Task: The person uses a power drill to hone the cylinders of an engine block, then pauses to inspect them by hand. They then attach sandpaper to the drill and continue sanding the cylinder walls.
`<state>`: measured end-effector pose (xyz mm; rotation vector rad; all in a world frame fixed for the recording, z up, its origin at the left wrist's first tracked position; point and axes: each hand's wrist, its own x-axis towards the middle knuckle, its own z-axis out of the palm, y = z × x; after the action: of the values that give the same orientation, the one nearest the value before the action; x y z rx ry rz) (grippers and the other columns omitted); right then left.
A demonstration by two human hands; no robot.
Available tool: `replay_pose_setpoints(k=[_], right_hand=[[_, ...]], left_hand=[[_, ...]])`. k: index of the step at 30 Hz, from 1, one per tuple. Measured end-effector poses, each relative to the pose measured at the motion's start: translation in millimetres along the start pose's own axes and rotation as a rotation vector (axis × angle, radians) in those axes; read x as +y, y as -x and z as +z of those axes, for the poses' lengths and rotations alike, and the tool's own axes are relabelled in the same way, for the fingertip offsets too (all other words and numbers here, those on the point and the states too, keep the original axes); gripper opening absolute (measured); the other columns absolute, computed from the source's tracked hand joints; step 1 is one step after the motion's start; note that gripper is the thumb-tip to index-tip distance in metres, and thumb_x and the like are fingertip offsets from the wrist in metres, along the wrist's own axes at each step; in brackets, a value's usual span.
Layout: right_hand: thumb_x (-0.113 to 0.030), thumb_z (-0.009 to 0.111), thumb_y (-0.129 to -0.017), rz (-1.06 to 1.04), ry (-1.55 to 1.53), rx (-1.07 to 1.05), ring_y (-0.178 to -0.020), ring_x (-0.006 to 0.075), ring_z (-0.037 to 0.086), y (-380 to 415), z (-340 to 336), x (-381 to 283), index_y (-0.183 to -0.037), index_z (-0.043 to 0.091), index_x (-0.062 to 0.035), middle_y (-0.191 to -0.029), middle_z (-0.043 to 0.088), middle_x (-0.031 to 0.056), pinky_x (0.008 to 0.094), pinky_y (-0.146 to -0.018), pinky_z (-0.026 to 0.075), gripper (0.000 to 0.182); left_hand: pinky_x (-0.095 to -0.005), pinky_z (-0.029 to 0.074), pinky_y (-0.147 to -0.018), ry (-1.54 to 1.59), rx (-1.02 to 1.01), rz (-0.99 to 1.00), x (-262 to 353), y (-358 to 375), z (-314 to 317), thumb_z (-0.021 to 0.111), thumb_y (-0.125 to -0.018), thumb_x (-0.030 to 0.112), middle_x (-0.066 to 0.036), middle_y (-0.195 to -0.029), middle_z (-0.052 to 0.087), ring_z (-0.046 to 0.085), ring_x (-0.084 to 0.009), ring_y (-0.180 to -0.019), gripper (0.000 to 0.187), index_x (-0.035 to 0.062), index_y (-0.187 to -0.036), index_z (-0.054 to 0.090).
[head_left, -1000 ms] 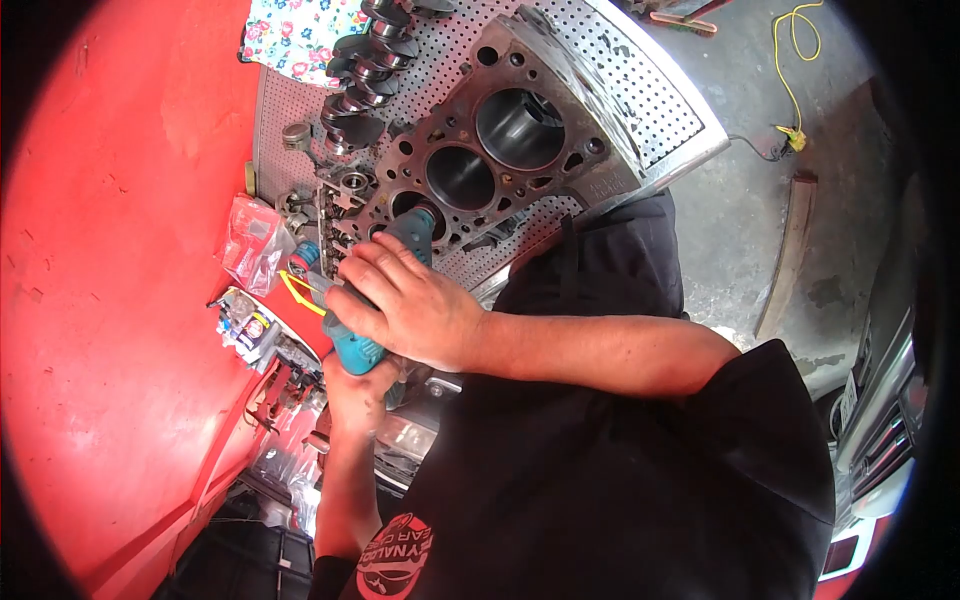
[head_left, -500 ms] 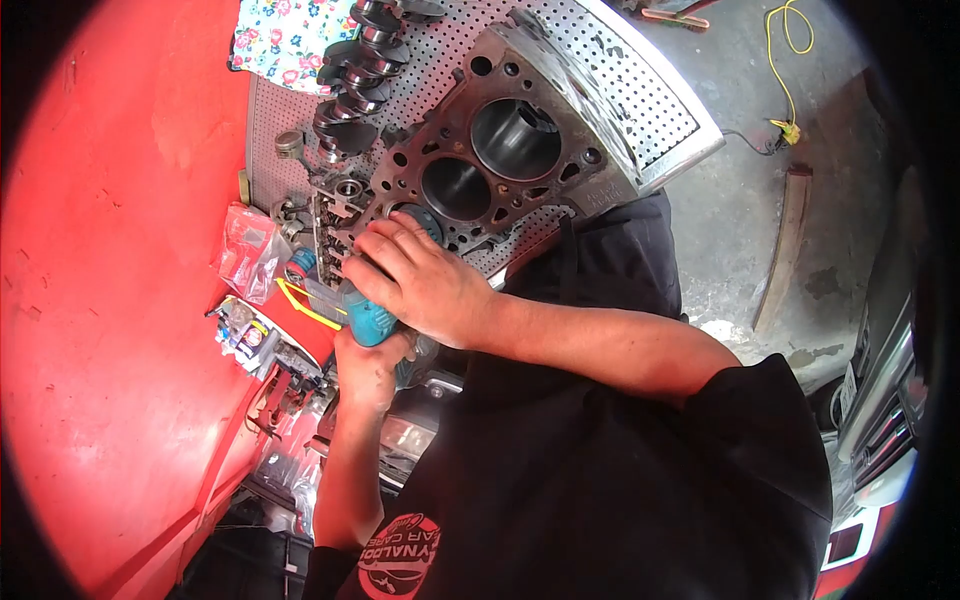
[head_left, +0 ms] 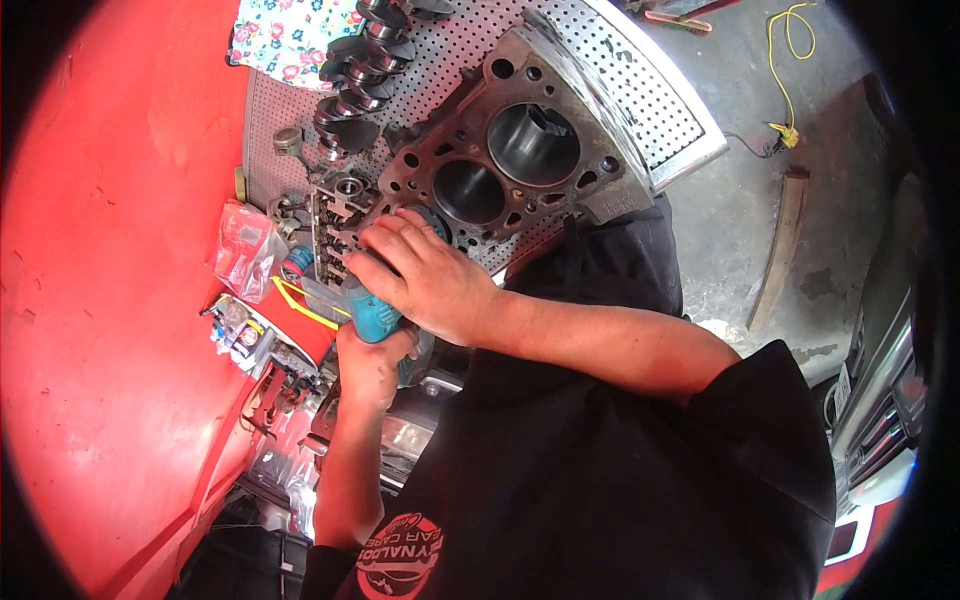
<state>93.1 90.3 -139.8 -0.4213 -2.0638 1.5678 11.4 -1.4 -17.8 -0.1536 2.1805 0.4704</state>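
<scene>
My left hand (head_left: 368,365) is closed round the rear of a teal power tool (head_left: 374,318). Fingers bent over its front part, my right hand (head_left: 430,285) grips the tool from above. The front of the tool is at the near left end of a metal engine block (head_left: 515,188), by the cylinder bores. My right hand partly hides the tool's front and the block surface beneath it. Two large open bores show beyond my fingers.
A crankshaft (head_left: 368,75) and a flowered cloth (head_left: 290,45) lie on the perforated bench (head_left: 655,85). Left of the block are metal engine parts (head_left: 335,215), a plastic bag (head_left: 245,250) and a yellow strap (head_left: 305,305). A wooden strip (head_left: 780,250) and yellow cord (head_left: 787,85) are on the floor.
The engine block appears slightly farther right and a little lower in view. Both hands and the tool have shifted slightly right, with the same grip.
</scene>
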Motion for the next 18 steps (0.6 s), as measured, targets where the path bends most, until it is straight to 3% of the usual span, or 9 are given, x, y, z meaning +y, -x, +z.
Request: replay_pose_setpoints(k=[9, 12, 16, 18], right_hand=[[-0.018, 0.063, -0.087, -0.049, 0.034, 0.016, -0.126, 0.0382, 0.058, -0.7, -1.8, -11.8, -0.133, 0.057, -0.0048, -0.13, 0.058, 0.0186, 0.0539, -0.116, 0.043, 0.049], [-0.02, 0.063, -0.087, -0.09, 0.02, 0.041, -0.123, 0.0387, 0.06, -2.1, 0.3, -24.4, -0.131, 0.057, -0.0054, -0.129, 0.059, 0.0187, 0.0545, -0.114, 0.046, 0.046], [-0.021, 0.063, -0.088, -0.142, -0.006, 0.076, -0.119, 0.0402, 0.062, -5.6, 2.5, -43.0, -0.131, 0.056, -0.0068, -0.127, 0.06, 0.0197, 0.0561, -0.11, 0.048, 0.045], [-0.022, 0.063, -0.088, -0.163, -0.036, 0.082, -0.118, 0.0405, 0.062, -5.2, 2.5, -50.3, -0.131, 0.057, -0.0078, -0.126, 0.06, 0.0197, 0.057, -0.109, 0.049, 0.045]], left_hand=[[-0.0311, 0.052, -0.063, 0.013, -0.037, 0.034, -10.4, 10.4, -12.5, 0.065, -0.079, -0.001, -0.007, -0.077, 0.071, 0.066, -0.0161, -0.067, 0.012, -0.0052, -0.088, 0.07], [-0.0314, 0.053, -0.064, -0.056, 0.038, 0.05, -5.0, 29.8, -19.2, 0.066, -0.079, -0.001, -0.007, -0.079, 0.071, 0.067, -0.0161, -0.069, 0.012, -0.0045, -0.09, 0.071], [-0.0301, 0.054, -0.068, -0.049, 0.066, 0.009, 5.3, 57.6, -30.9, 0.07, -0.078, -0.001, -0.005, -0.081, 0.073, 0.068, -0.0142, -0.073, 0.015, -0.004, -0.093, 0.073], [-0.0303, 0.055, -0.076, -0.102, 0.084, -0.006, 4.6, 69.0, -38.3, 0.072, -0.078, 0.0, -0.005, -0.089, 0.074, 0.07, -0.0142, -0.082, 0.025, -0.0034, -0.103, 0.073]])
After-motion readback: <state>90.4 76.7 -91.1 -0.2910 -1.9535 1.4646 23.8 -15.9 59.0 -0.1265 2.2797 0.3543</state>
